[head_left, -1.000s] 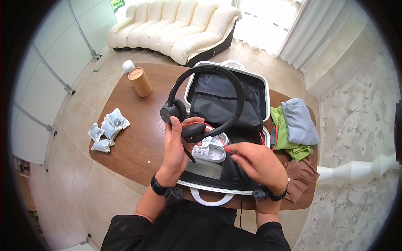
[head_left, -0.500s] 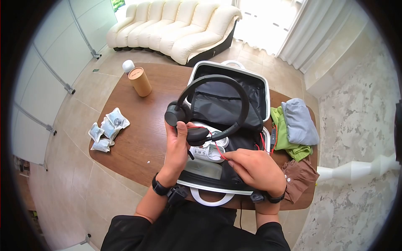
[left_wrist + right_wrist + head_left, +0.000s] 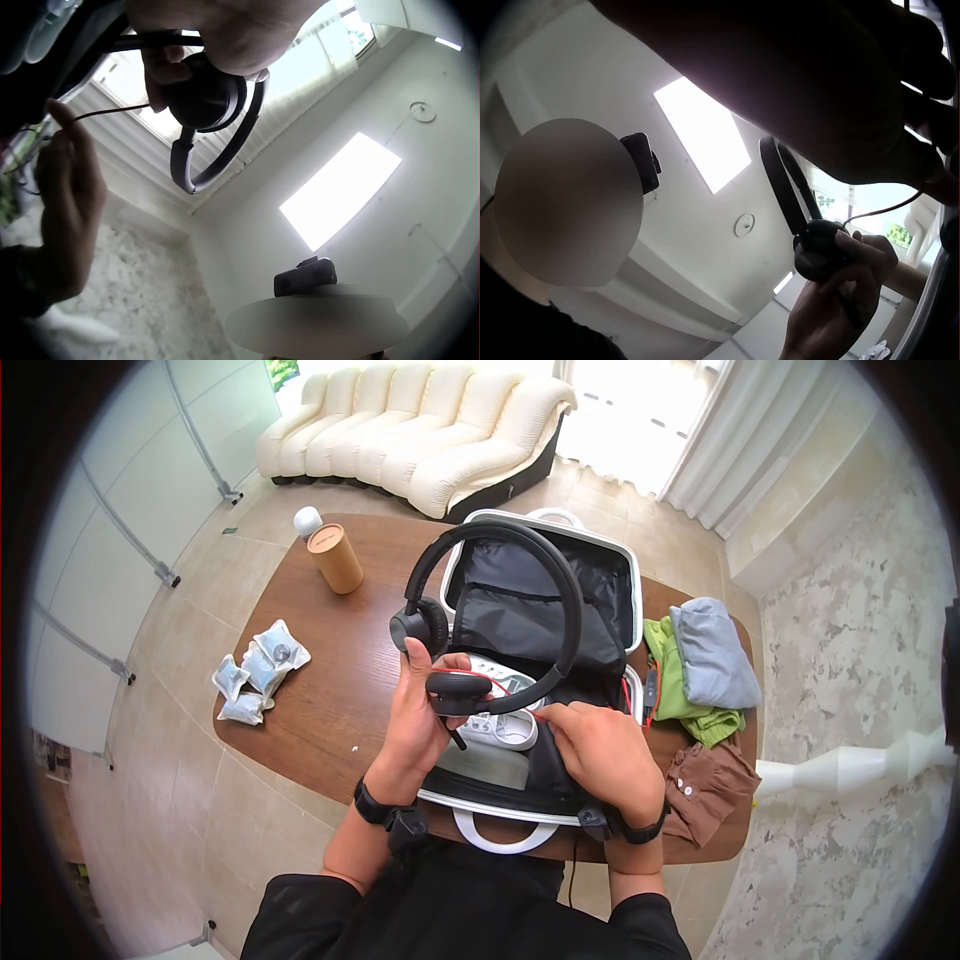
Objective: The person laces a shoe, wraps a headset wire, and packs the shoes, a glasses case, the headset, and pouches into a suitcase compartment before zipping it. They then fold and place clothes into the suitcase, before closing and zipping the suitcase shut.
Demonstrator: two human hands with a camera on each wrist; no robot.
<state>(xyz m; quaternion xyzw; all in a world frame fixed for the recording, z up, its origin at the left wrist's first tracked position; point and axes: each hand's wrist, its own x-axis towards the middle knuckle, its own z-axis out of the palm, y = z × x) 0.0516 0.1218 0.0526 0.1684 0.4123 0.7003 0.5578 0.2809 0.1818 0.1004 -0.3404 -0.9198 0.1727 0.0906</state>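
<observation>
My left hand [image 3: 405, 720] holds black over-ear headphones [image 3: 573, 610] by the lower ear cup, thumb raised along the near side. The headband loops up and to the right above an open suitcase [image 3: 637, 585]. A thin red cable [image 3: 112, 112] runs from the left hand's fingers to my right hand [image 3: 610, 755], which pinches it between thumb and forefinger. Below the left hand, a short black stick pokes out. Under the headphones, inside the case, lies a white block [image 3: 510, 732] with sockets and a coiled white cord, partly hidden.
Folded grey [image 3: 715, 655], green [image 3: 690, 695] and brown [image 3: 712, 792] clothes lie right of the suitcase. White-blue pouches [image 3: 270, 660] lie on the table's left side, and a cardboard tube [image 3: 336, 560] stands near a white-capped item [image 3: 307, 520] behind. The suitcase handle [image 3: 505, 845] faces me.
The headphones dipped down and right, then came back up and left, with the lower ear cup turned. My right hand has shifted slightly left, still pinching the red cable.
</observation>
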